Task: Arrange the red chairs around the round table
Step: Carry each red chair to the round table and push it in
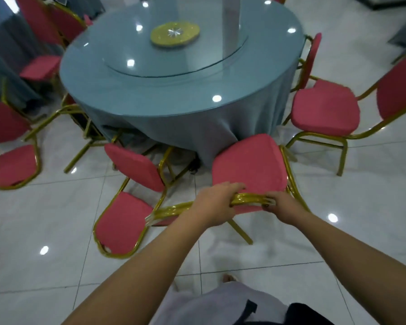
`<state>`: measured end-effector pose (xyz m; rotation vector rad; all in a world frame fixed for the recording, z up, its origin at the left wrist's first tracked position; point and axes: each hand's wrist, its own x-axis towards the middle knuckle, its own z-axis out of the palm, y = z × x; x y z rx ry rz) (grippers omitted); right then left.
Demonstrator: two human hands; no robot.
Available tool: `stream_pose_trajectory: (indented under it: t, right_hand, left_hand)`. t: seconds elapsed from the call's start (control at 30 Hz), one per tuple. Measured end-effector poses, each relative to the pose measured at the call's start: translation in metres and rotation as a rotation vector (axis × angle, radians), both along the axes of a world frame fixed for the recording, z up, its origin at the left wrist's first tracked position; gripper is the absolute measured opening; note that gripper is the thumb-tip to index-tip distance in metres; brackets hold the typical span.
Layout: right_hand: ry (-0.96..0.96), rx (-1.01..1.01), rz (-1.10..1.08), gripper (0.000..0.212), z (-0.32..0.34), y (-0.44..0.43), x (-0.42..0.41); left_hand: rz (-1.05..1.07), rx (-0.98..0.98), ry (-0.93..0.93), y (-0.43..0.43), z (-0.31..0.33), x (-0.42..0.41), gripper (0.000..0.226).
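Gripping chair (249, 160) by gold frame (247, 198), my left hand (217, 202) and right hand (283, 207) both curling fingers round it; chair tilting just beside table (174, 109).

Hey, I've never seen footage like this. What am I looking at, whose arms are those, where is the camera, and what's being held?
There is no machine here: a person does the job with bare hands. The single picture comes from a wide-angle camera worn on their head, looking forward and down, so both forearms reach in from the bottom. The left hand and right hand both grip the gold frame of a red chair close to the round table, which has a blue-grey cloth, a glass top and a yellow disc in the middle. A second red chair stands to the right, on a glossy tiled floor.
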<state>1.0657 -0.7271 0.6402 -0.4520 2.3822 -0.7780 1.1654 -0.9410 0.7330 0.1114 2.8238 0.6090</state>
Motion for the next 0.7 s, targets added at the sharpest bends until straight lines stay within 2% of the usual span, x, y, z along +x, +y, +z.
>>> stream_pose_trajectory:
  t: [0.07, 0.2, 0.33, 0.4, 0.5, 0.6, 0.7]
  right_hand:
    - [-0.020, 0.014, -0.019, 0.014, 0.003, 0.013, -0.008]
    - [-0.040, -0.030, -0.064, 0.015, 0.001, 0.037, -0.015]
    - [-0.080, -0.112, -0.147, 0.022, 0.001, 0.054, -0.020]
    - [-0.088, -0.041, -0.126, 0.018, 0.006, 0.062, -0.022]
    - [-0.102, -0.013, -0.053, 0.043, 0.031, 0.069, -0.016]
    - [0.024, -0.093, -0.023, 0.080, 0.069, 0.070, 0.007]
    - [0.183, -0.140, 0.018, 0.080, 0.095, 0.068, 0.036]
  left_hand:
    - [-0.006, 0.065, -0.060, -0.009, 0.001, -0.001, 0.047]
    - [0.089, 0.113, -0.176, -0.044, 0.000, 0.012, 0.070]
    - [0.158, 0.193, -0.209, -0.071, -0.013, 0.033, 0.058]
    - [0.176, 0.196, -0.203, -0.076, -0.018, 0.039, 0.057]
    - [0.187, 0.214, -0.157, -0.070, -0.020, 0.037, 0.056]
    - [0.184, 0.196, -0.133, -0.052, -0.019, 0.029, 0.050]
    - [0.133, 0.154, -0.133, -0.024, -0.013, 0.014, 0.043]
